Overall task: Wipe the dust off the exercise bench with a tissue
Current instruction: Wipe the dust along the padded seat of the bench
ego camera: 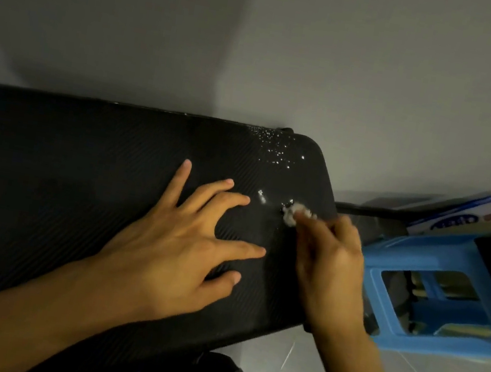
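Pinching a crumpled tissue [297, 214] against the black bench [80, 166], centre right: right hand [330, 263]. Left hand [177, 239] splayed flat, centre. White specks [275, 149] above.

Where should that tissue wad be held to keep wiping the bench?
Pinch the tissue at its near, right edge, coming from the right as the right hand does. It is a small crumpled wad, so its far side stays free to push toward the specks on the bench corner.
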{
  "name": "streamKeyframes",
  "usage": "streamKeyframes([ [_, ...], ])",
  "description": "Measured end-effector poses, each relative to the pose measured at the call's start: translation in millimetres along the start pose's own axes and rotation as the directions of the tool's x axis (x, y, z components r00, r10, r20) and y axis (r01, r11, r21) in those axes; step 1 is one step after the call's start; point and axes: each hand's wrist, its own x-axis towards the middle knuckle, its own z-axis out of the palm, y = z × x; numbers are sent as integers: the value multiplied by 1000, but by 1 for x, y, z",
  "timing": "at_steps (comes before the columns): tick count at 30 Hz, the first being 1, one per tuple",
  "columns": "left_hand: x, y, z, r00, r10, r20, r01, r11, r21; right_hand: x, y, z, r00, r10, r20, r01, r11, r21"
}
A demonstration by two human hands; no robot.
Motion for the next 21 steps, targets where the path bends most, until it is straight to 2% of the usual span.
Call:
streamKeyframes([
  [2, -1, 2, 1, 1000, -16, -5, 16, 1000, 5, 18, 0, 8, 999, 28, -40, -26, 999, 38],
  [6, -3, 4, 2, 999, -37, -1, 37, 998, 41, -25, -9, -3, 987, -154, 38, 150, 983, 105],
  [9, -1, 6, 2, 999, -53, 7, 52, 997, 59, -38, 6, -14, 973, -215, 81, 207, 974, 92],
  [12, 1, 6, 1, 998, -63, -3, 63, 998, 31, 8, 27, 1, 991, -128, -31, 129, 991, 42],
  [15, 0, 6, -1, 996, -87, -1, 87, 996, -9, 45, 19, 17, 994, -24, -103, 33, 996, 83],
  [21, 1, 5, 2, 997, -74, -12, 74, 997, 9, -17, 0, -3, 972, -234, 12, 228, 954, 193],
])
